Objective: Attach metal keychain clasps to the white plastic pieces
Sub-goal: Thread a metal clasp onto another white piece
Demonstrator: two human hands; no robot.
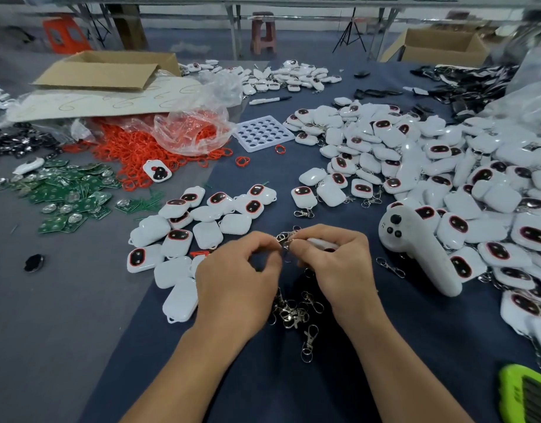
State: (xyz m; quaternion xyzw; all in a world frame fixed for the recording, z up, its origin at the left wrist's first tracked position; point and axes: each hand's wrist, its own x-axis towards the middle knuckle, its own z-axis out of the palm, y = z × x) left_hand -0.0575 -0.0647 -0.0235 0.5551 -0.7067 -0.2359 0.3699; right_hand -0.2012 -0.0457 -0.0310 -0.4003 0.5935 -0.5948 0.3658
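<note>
My left hand (237,277) pinches a metal keychain clasp (285,238) with thumb and forefinger. Facing it, my right hand (333,264) holds a white plastic piece (319,243) with its fingers curled round it; most of that piece is hidden. The clasp meets the piece between my fingertips. Below my hands lies a loose pile of metal clasps (293,312) on the dark blue table cloth (80,285). A group of white plastic pieces (202,227) without clasps lies left of my hands.
A big heap of white pieces with clasps (446,166) fills the right side. A white controller (416,248) lies right of my hands. Red rings (147,148), green circuit boards (67,196), a white tray (263,132), cardboard boxes (107,70) and a green object (526,395) surround the work spot.
</note>
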